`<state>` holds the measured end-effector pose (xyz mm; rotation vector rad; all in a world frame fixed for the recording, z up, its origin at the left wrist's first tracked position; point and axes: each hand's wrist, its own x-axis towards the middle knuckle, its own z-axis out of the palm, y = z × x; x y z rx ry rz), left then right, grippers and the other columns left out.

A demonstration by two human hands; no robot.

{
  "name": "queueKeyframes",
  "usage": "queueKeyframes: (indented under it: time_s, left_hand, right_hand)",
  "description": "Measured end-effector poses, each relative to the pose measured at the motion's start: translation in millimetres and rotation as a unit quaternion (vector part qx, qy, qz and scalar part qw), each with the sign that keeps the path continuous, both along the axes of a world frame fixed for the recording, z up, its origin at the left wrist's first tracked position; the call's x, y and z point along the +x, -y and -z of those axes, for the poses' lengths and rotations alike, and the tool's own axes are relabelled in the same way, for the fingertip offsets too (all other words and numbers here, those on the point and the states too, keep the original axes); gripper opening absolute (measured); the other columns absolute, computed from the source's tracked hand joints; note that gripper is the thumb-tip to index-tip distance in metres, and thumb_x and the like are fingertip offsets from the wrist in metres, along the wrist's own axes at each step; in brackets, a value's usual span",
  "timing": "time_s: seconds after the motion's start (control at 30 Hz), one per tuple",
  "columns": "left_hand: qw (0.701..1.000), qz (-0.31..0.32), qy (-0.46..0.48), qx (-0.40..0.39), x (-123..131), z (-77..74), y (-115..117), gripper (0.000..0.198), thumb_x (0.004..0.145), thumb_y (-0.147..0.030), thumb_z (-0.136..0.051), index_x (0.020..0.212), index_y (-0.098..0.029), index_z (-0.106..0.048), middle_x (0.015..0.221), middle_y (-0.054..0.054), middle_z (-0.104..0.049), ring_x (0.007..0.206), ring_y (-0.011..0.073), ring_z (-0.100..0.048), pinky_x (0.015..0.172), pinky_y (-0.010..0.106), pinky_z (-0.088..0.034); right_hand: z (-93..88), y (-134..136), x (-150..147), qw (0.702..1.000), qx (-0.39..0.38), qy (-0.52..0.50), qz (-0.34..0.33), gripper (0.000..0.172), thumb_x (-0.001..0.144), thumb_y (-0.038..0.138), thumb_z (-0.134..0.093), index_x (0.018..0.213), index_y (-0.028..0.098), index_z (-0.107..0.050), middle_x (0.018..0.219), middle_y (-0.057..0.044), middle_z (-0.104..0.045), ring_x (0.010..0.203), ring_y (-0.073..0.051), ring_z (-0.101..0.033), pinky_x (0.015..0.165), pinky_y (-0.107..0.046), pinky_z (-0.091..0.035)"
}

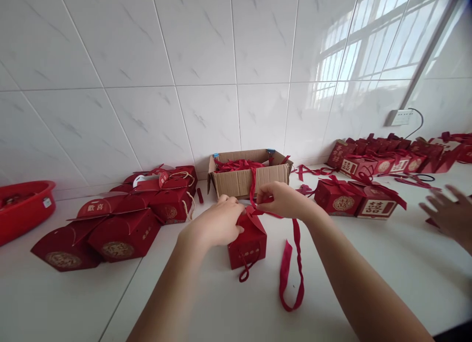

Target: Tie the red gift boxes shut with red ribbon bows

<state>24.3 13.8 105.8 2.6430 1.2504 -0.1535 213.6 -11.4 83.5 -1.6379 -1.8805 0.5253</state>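
Note:
A small red gift box [248, 243] stands on the white table in front of me, a looped cord hanging from its near side. My left hand [221, 219] rests on the box's top left, fingers curled over it; what its fingertips hold, if anything, is hidden. Just above the box's right side, my right hand [275, 198] is closed in a pinch on a red ribbon [253, 187]. One strand of ribbon rises to the cardboard box behind, and a long loop [295, 302] lies on the table to the right.
An open cardboard box [239, 183] of red ribbons stands against the tiled wall. Red gift boxes [125, 234] cluster at left beside a red basin [27, 214]. More boxes [341, 197] stand at right, near another person's hand [448, 214].

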Motion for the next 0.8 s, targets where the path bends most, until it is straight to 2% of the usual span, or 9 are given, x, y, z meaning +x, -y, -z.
queueKeyframes:
  time_s: [0.13, 0.33, 0.43, 0.67, 0.8]
  left_hand:
    - [1.000, -0.006, 0.015, 0.001, 5, 0.3, -2, 0.009, 0.077, -0.028, -0.050, 0.081, -0.021, -0.054, 0.107, 0.008, -0.054, 0.091, 0.0233, -0.058, 0.071, 0.034, -0.046]
    - [0.998, -0.032, 0.044, -0.013, 8, 8.5, -12, 0.019, 0.075, -0.034, -0.052, 0.088, -0.022, -0.061, 0.099, 0.007, -0.062, 0.073, 0.0208, -0.062, 0.056, 0.030, -0.042]
    - [0.997, -0.035, 0.062, -0.020, 7, 11.7, -15, 0.017, 0.077, -0.033, -0.050, 0.083, -0.023, -0.063, 0.088, 0.005, -0.067, 0.070, 0.0200, -0.063, 0.051, 0.028, -0.039]
    - [0.997, -0.028, 0.066, -0.009, 9, 8.0, -11, 0.013, 0.073, -0.028, -0.054, 0.078, -0.023, -0.065, 0.080, 0.005, -0.068, 0.064, 0.0195, -0.061, 0.047, 0.028, -0.034]
    - [0.998, -0.027, 0.056, 0.004, 11, 7.9, -11, 0.013, 0.071, -0.024, -0.054, 0.074, -0.023, -0.067, 0.073, 0.005, -0.067, 0.058, 0.0195, -0.058, 0.048, 0.029, -0.032]
  right_hand:
    - [3.1, -3, -4, 1.000, 0.002, 0.007, -0.004, 0.001, 0.069, 0.020, -0.061, 0.069, 0.020, -0.061, 0.078, 0.000, -0.066, 0.065, -0.013, -0.056, 0.052, -0.023, -0.041]
    - [6.5, -7, -7, 1.000, 0.010, 0.008, 0.005, 0.001, 0.068, 0.018, -0.062, 0.068, 0.020, -0.061, 0.077, -0.001, -0.067, 0.068, -0.014, -0.057, 0.056, -0.024, -0.042]
    - [6.8, -7, -5, 1.000, 0.003, 0.005, 0.006, 0.002, 0.067, 0.018, -0.061, 0.068, 0.019, -0.060, 0.078, -0.002, -0.067, 0.068, -0.015, -0.057, 0.054, -0.024, -0.041]
    - [7.5, -8, -1, 1.000, -0.014, -0.004, 0.020, 0.003, 0.068, 0.020, -0.060, 0.071, 0.019, -0.060, 0.078, -0.002, -0.066, 0.063, -0.014, -0.056, 0.047, -0.022, -0.039]
    - [9.3, -8, -9, 1.000, -0.010, -0.001, 0.009, 0.003, 0.067, 0.020, -0.062, 0.070, 0.019, -0.060, 0.078, -0.002, -0.067, 0.068, -0.015, -0.057, 0.052, -0.023, -0.041]
